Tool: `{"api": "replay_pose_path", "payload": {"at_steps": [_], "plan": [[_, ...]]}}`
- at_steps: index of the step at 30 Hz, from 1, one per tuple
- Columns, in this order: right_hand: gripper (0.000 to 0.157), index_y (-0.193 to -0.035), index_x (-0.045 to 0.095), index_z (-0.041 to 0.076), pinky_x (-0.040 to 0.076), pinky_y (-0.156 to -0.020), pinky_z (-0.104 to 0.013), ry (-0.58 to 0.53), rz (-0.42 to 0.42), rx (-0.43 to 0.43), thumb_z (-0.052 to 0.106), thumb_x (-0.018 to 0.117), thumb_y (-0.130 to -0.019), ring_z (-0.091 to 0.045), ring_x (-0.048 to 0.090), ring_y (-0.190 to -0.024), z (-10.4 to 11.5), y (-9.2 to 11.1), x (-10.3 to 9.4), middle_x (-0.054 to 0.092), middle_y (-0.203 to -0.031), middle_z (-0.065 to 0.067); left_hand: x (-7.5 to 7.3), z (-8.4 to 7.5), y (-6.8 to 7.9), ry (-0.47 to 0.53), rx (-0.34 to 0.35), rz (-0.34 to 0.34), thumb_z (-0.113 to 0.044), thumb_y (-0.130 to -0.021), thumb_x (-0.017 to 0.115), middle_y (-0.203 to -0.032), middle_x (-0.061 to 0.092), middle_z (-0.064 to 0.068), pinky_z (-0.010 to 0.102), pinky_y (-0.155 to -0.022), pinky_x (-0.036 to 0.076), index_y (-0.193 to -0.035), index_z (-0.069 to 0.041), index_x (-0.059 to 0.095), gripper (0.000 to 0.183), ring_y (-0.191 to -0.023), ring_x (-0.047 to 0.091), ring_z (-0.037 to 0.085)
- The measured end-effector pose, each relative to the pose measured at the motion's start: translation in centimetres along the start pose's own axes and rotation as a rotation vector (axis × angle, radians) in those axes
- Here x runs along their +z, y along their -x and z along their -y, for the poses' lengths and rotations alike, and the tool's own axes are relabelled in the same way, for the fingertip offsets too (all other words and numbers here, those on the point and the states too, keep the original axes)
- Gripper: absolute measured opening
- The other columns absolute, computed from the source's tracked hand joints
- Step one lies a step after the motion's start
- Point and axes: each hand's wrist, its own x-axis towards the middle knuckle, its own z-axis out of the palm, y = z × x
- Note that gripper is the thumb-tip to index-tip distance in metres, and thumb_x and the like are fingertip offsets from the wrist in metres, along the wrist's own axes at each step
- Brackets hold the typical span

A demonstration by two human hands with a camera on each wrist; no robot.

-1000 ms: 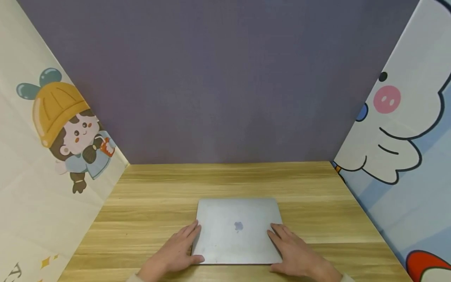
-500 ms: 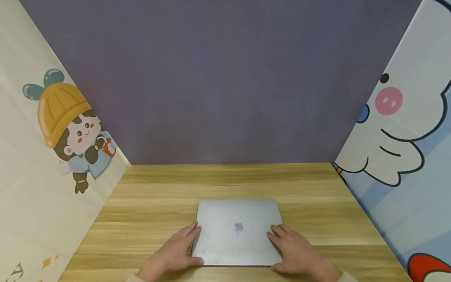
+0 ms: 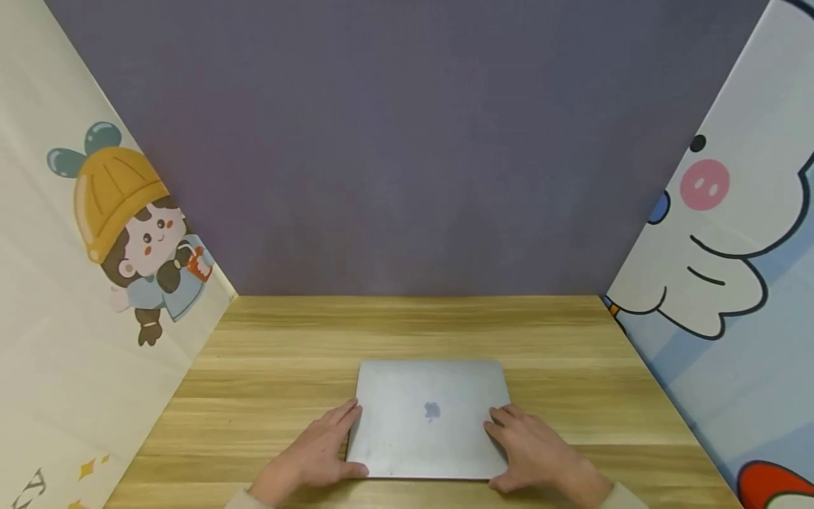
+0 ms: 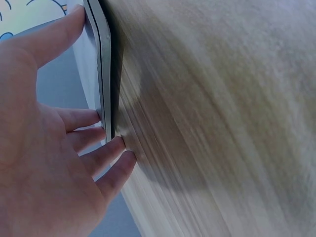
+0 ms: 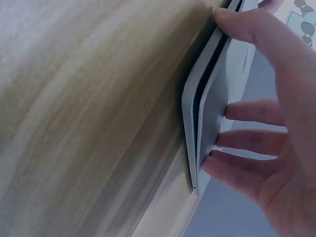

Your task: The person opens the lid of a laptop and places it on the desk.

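Note:
A silver laptop lies flat on the wooden table, its lid with the apple logo facing up. My left hand rests at its left side, thumb on the near left corner. In the left wrist view, two fingertips touch the laptop's side, while the other two reach down to the tabletop. My right hand lies at the right side with its fingertips on the lid. The right wrist view shows the right thumb against the near edge, where a dark slit between lid and base widens.
The wooden table ends at a dark grey back panel. Cartoon-printed panels flank it, a cream one on the left and a white and blue one on the right.
The head view has shifted slightly. Both hands keep their places at the laptop's sides, and the laptop stays where it was.

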Motion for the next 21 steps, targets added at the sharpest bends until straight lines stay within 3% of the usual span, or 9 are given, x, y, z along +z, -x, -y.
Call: {"api": "replay_pose_path", "payload": {"at_steps": [5, 11, 16, 21], "plan": [[0.081, -0.109, 0.069, 0.004, 0.053, -0.081, -0.045, 0.011, -0.02, -0.025, 0.067, 0.072, -0.059, -0.033, 0.058, -0.104, -0.24, -0.25, -0.06, 0.064, -0.115, -0.018, -0.18, 0.21, 0.0, 0.009, 0.005, 0.006, -0.073, -0.075, 0.057, -0.155, 0.022, 0.018, 0.059, -0.103, 0.032, -0.147, 0.001, 0.028, 0.108, -0.137, 0.029, 0.037], [0.08, -0.107, 0.07, 0.005, 0.054, -0.08, -0.044, 0.024, -0.042, -0.056, 0.07, 0.069, -0.062, -0.031, 0.059, -0.103, -0.54, -0.11, -0.04, 0.065, -0.114, -0.017, -0.16, 0.28, 0.02, 0.055, 0.003, 0.035, -0.076, -0.063, 0.066, -0.156, 0.018, 0.017, 0.062, -0.102, 0.032, -0.149, 0.001, 0.024, 0.122, -0.137, 0.028, 0.039], [0.078, -0.105, 0.071, 0.006, 0.055, -0.077, -0.044, 0.022, -0.057, -0.068, 0.07, 0.069, -0.062, -0.029, 0.06, -0.102, -0.62, 0.0, -0.28, 0.066, -0.112, -0.016, 0.2, 0.29, -0.16, 0.014, 0.0, 0.024, -0.078, -0.06, 0.067, -0.156, 0.019, 0.016, 0.059, -0.103, 0.033, -0.149, 0.0, 0.024, 0.126, -0.137, 0.029, 0.037], [0.076, -0.104, 0.071, 0.007, 0.054, -0.077, -0.045, 0.01, -0.042, -0.056, 0.07, 0.069, -0.061, -0.029, 0.059, -0.102, -0.66, -0.01, -0.6, 0.066, -0.113, -0.015, 0.6, 0.37, -0.37, -0.043, 0.016, 0.012, -0.077, -0.064, 0.065, -0.156, 0.02, 0.016, 0.056, -0.103, 0.034, -0.149, -0.001, 0.023, 0.121, -0.136, 0.031, 0.036]]}}
